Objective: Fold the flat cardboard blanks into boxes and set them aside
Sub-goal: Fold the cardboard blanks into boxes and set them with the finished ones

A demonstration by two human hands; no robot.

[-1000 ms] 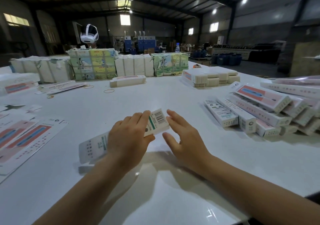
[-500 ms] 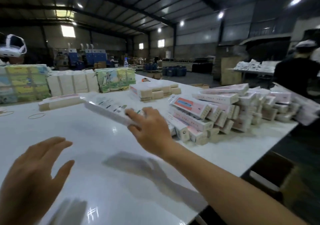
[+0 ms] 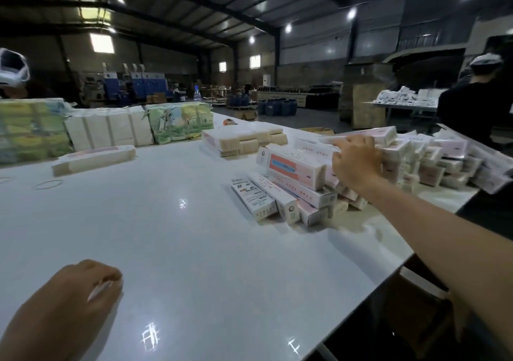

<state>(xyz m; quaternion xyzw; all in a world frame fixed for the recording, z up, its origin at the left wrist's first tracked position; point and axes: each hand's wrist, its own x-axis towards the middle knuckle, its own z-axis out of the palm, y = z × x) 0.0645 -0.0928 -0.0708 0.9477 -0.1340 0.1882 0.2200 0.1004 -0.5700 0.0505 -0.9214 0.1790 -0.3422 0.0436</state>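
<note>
My right hand [image 3: 354, 163] reaches out over the pile of folded boxes [image 3: 299, 183] at the right of the white table [image 3: 180, 249]. Its fingers lie on a long white-and-pink folded box [image 3: 361, 136] at the top of the pile. My left hand [image 3: 69, 305] hovers low over the table at the near left, fingers loosely curled, holding nothing. The pile's boxes are white with pink and blue print and lie at mixed angles.
A stack of flat blanks [image 3: 241, 141] sits behind the pile. A banded bundle [image 3: 94, 158] lies at mid left, wrapped packs [image 3: 177, 123] along the back. A rubber band [image 3: 48, 184] lies loose. A person [image 3: 477, 105] stands at far right. The table edge [image 3: 388, 273] runs along my right.
My right hand has carried the folded box farther right onto the top of the pile. My left hand has dropped lower and curled its fingers. The view has swung right.
</note>
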